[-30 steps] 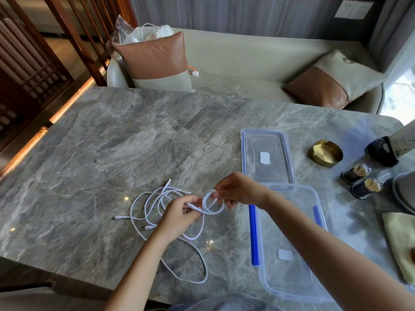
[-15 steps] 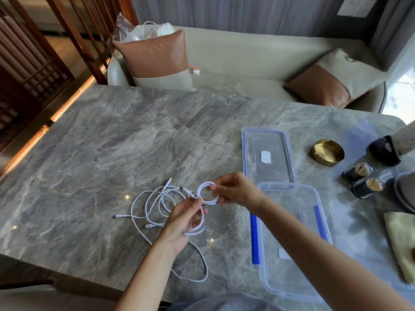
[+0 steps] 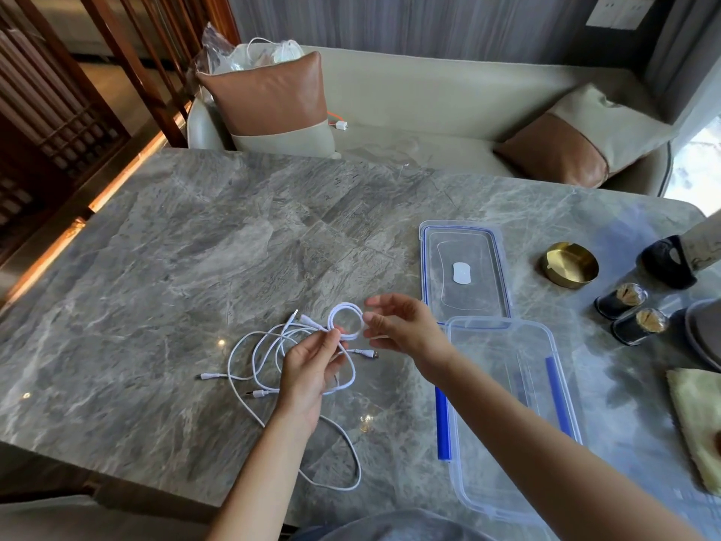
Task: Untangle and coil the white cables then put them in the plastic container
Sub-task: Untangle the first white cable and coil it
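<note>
Several white cables lie tangled on the grey marble table, and one long loop trails toward the front edge. A small wound coil of one cable is lifted just above the tangle. My left hand pinches the coil's lower left side between thumb and fingers. My right hand is at the coil's right edge with its fingers spread, and its fingertips only graze the coil. The clear plastic container with blue clips stands open to the right of my hands. Its lid lies flat behind it.
A gold dish, two small dark jars and a black object stand at the right. A yellow-green cloth lies near the right edge. Behind the table is a sofa with cushions and a plastic bag.
The coil has passed from my right hand's grip to my left hand's pinch. My right hand's fingers have spread apart. Both hands rose slightly away from me.
</note>
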`<state>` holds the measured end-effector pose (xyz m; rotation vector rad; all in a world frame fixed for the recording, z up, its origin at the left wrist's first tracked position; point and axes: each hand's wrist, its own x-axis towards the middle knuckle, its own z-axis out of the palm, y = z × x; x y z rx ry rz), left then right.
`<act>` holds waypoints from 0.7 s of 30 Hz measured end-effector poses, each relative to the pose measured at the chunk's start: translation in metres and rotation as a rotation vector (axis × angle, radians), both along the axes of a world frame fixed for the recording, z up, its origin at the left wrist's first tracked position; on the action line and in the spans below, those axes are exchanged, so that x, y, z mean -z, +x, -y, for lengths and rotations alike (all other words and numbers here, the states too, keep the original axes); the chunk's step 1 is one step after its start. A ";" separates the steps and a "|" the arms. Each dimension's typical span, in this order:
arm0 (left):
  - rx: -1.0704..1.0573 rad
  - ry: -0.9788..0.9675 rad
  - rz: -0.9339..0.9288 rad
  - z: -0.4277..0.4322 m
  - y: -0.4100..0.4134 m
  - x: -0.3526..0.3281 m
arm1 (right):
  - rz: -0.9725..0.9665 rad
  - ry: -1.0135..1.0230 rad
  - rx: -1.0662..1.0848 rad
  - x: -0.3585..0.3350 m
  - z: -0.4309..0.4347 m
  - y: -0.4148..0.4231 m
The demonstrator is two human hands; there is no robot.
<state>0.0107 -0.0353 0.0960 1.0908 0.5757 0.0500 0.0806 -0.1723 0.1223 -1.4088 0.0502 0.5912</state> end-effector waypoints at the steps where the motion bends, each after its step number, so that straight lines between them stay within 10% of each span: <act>1: -0.026 0.039 0.010 -0.001 0.002 0.000 | 0.012 -0.010 0.011 -0.001 0.000 0.000; 21: -0.160 0.504 0.119 0.006 0.007 0.001 | -0.197 -0.091 -0.458 -0.007 -0.009 -0.021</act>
